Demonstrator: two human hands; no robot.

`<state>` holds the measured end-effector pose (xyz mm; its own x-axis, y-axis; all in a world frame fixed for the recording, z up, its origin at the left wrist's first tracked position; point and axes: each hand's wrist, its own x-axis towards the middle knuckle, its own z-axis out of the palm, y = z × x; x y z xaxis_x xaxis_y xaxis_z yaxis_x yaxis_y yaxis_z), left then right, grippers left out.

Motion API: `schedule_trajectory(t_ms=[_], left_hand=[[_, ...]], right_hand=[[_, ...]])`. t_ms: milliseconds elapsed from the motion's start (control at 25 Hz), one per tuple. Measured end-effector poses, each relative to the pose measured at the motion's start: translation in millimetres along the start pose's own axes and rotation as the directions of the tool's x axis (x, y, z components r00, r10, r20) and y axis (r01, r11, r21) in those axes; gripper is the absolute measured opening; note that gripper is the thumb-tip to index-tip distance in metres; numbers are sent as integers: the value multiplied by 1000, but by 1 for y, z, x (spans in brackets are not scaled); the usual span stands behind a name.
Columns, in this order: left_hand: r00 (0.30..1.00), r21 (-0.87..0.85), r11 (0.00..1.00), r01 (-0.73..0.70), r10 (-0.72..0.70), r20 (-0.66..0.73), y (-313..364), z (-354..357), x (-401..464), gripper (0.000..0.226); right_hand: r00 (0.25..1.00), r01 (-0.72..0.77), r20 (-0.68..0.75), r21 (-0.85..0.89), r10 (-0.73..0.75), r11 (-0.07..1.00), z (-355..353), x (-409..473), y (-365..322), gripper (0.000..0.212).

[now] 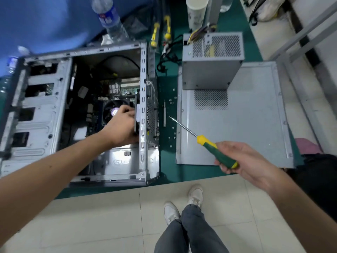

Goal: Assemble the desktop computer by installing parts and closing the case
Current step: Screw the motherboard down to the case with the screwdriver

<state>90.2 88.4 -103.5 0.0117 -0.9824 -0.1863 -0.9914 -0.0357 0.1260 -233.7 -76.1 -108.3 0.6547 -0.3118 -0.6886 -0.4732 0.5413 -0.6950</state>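
1. Inside the open computer case [76,114], your left hand [122,125] reached down beside the CPU fan [111,111], its fingers curled around a dark part at the case's rear wall; what exactly it gripped could not be told.
2. Your right hand [240,159] hung over the front edge of the table [167,167], fingers wrapped around the green and yellow handle of a screwdriver [206,143], whose shaft pointed up and left toward the case.
3. Under the screwdriver's tip, small screws [172,125] lay scattered on the green table surface between the case and the side panel [237,128], with a slim metal bit [164,114] beside them.
4. That side panel lay flat to the right of the case, and the power supply [211,59] stood on its far end, outside the case, with its cables trailing behind.
5. Farther back you had two yellow-handled tools [160,31], a paper cup [197,11] and a plastic water bottle [109,19].
6. Below the table edge, your shoes [184,203] stood on the tiled floor [109,216].
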Motion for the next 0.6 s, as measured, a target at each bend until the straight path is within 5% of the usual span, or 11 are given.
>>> schedule_trajectory(t_ms=[80,200,360,600], left_hand=[[992,173,982,-78,59,114,2,-1,-5,11],[930,336,940,-66,-64,361,8,-1,-22,35],[877,345,938,-23,-146,457,17,0,-33,53],[860,362,932,-20,-168,482,27,-6,-36,66]], right_hand=[[998,-22,65,13,21,1000,5,-13,0,33],[997,-46,57,18,45,999,16,-27,-11,30],[998,23,-53,-261,-38,965,47,-25,-36,12],[942,172,-164,-511,-292,842,118,14,-88,12]])
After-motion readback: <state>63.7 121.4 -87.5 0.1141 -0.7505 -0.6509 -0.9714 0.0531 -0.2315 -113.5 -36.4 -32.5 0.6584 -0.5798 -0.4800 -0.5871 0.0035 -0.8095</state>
